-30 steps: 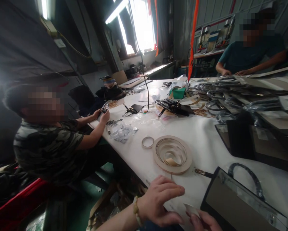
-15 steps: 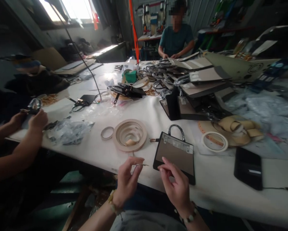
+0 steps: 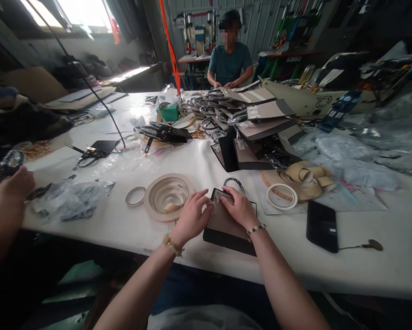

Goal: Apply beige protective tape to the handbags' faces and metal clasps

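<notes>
My left hand (image 3: 192, 217) and my right hand (image 3: 236, 208) meet at the top edge of a black-framed bag panel (image 3: 222, 231) with a beige face, lying on the white table (image 3: 364, 268). The right fingers rest on the panel's upper part, and the left fingertips reach its left edge. A small metal piece (image 3: 220, 197) shows between my hands. Whether the left hand holds it is hidden. A dark curved bag handle (image 3: 233, 184) rises beyond the right hand. A coiled beige strip roll (image 3: 167, 198) lies just left of my left hand.
A small tape ring (image 3: 135, 196) and a crumpled plastic bag (image 3: 70, 200) lie further left. A co-worker's hand (image 3: 16, 183) is at the left edge. Stacked panels (image 3: 260, 121) rise ahead, beige straps (image 3: 304, 179) and a black phone (image 3: 322, 227) lie right, and another person (image 3: 229, 57) sits beyond.
My view has swung further right and lifted. Both hands have moved from the panel's lower part and front up to its top edge, and the thin pin in my left hand no longer clearly shows.
</notes>
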`<state>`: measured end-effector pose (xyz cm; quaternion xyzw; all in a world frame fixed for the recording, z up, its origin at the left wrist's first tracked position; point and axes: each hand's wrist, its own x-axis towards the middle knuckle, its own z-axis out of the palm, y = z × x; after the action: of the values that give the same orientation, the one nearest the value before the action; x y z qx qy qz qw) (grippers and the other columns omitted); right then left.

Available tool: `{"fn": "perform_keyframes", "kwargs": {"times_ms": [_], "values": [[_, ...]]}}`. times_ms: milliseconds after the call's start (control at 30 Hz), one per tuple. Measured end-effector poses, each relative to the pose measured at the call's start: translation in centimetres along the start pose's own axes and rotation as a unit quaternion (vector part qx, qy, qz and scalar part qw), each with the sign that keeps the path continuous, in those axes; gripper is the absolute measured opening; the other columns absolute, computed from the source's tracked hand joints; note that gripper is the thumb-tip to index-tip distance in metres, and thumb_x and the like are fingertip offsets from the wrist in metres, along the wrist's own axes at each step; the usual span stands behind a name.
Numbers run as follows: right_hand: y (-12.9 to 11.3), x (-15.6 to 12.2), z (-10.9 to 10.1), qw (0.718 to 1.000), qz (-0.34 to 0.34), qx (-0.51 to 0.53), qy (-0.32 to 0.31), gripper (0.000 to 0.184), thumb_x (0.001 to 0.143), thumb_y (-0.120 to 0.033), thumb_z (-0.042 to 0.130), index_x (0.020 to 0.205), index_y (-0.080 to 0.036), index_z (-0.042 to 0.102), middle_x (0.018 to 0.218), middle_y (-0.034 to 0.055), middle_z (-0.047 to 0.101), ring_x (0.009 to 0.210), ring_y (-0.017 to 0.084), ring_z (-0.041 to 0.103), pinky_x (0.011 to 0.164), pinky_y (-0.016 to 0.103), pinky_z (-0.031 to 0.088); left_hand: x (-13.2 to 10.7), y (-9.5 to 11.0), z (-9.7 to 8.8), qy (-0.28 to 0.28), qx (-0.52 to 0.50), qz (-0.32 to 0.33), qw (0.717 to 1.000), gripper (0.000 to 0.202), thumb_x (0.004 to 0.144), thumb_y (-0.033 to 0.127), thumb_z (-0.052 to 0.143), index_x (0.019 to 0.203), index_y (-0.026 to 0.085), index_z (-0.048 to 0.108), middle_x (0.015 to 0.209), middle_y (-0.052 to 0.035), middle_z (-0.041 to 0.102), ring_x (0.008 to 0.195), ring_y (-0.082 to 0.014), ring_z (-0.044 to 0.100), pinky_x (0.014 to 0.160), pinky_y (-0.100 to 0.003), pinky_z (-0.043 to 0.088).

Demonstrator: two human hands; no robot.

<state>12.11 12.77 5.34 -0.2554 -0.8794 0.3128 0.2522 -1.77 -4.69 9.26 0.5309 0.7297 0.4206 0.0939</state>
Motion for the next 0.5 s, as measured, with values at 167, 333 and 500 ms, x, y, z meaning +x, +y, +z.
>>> {"fn": "perform_keyframes", "kwargs": {"times_ms": [167,333,500], "values": [[0.6,-0.5,0.4,0.999,-0.033,0.006,0.039,0.037,0.104,-0.039,0.061,0.134,-0.023,0.075,0.133,0.0127,0.082,0.122,0.031,0.078,0.109,0.049,0.062,1.7,-0.3,1.9,-0.019,0.086,0.002,0.996,0.007,0.101,0.020,0.065,0.096,0.022,0.069,0.157,-0.0154,0.067,0.149,-0.0359,0.057,0.125,-0.067,0.049],[1.4,-0.7,0.9,0.997,-0.061,-0.011,0.047,0.036,0.108,-0.041,0.057,0.133,-0.024,0.075,0.129,0.0110,0.083,0.117,0.031,0.079,0.102,0.048,0.064,1.6,0.5,2.7,-0.023,0.131,0.009,0.991,0.005,0.100,0.020,0.067,0.096,0.021,0.070,0.156,-0.0158,0.067,0.148,-0.0377,0.059,0.119,-0.067,0.055],[2.5,-0.6,1.6,0.989,-0.096,-0.021,0.108,0.036,0.110,-0.044,0.054,0.129,-0.023,0.076,0.118,0.0113,0.084,0.109,0.031,0.080,0.096,0.049,0.064,4.4,-1.0,0.8,0.013,0.144,-0.010,0.989,0.013,0.105,0.025,0.067,0.114,0.018,0.073,0.146,-0.0116,0.072,0.139,-0.0270,0.066,0.117,-0.052,0.059]]}}
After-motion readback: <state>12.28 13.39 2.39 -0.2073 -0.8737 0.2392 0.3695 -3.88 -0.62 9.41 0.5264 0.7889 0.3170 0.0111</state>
